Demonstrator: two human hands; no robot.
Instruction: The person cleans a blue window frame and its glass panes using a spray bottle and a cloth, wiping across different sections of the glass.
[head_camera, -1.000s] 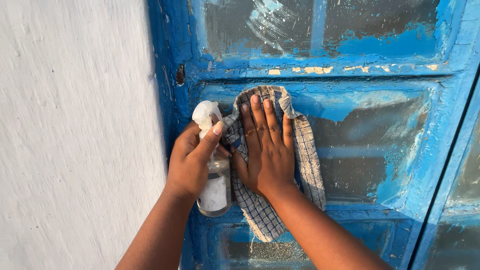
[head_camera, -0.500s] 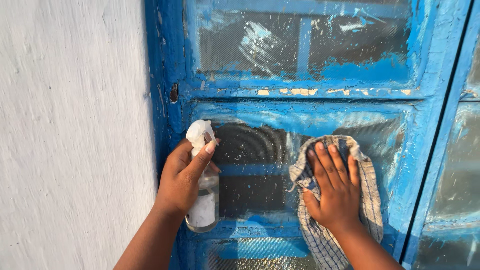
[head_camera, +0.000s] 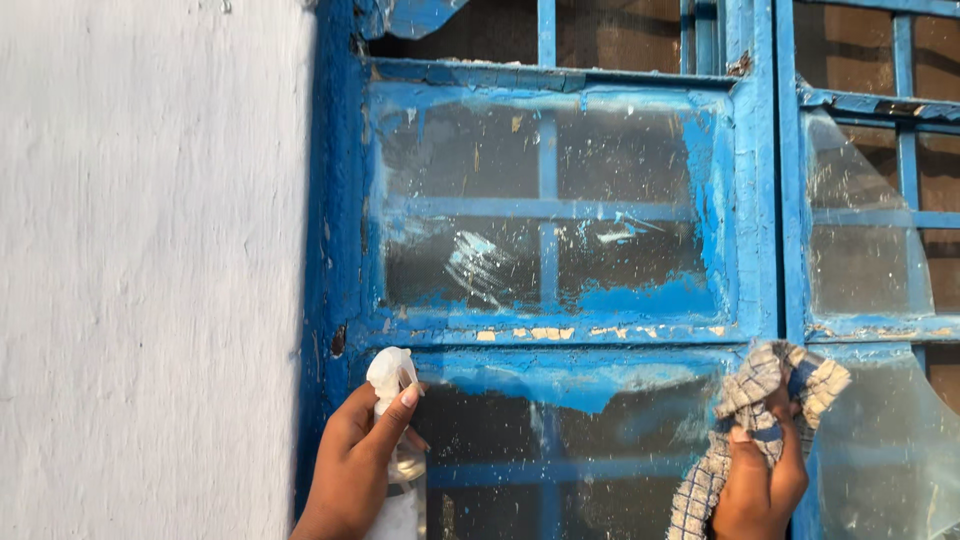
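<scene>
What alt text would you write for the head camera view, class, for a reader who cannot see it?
Two hands work at a blue-painted window frame: the left hand holds a clear spray bottle, the right hand grips a bunched checked cloth. The glass panes are smeared with blue paint; a white wall stands left.

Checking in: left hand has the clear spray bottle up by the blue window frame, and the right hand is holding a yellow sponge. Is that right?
Not quite. In the head view the right hand grips a bunched checked cloth, not a yellow sponge. The rest holds: the left hand has the clear spray bottle up by the blue window frame.
</scene>
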